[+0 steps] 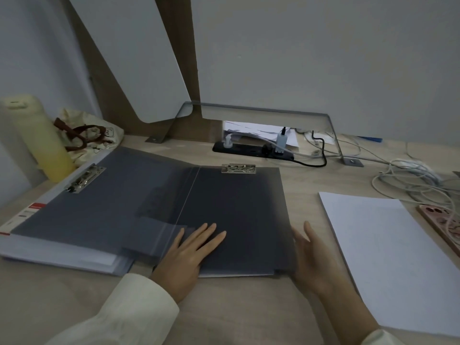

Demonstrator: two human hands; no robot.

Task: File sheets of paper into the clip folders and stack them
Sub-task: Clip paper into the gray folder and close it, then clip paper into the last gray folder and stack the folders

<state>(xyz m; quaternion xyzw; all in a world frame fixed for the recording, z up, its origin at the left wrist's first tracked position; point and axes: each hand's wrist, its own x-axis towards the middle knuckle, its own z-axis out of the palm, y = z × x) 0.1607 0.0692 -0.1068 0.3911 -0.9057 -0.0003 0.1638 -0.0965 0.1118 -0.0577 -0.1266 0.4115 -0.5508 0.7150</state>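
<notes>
Open folder point(234, 210) lies flat on the desk point(224, 307), both hands on it, no sheet in it yet.
Left hand point(189, 247) presses flat near the spine, fingers straight. Right hand point(313, 255) is open, set against the folder's right edge and gripping nothing. Paper point(388, 257) lies just right of that hand. Best approach, probably: keep the left palm down, fetch one sheet, and square its top under the clip point(238, 168) before closing.

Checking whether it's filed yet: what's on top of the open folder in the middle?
Only the left hand rests flat on the open folder; its clip grips nothing visible. Anything beneath the folder is covered.
</notes>
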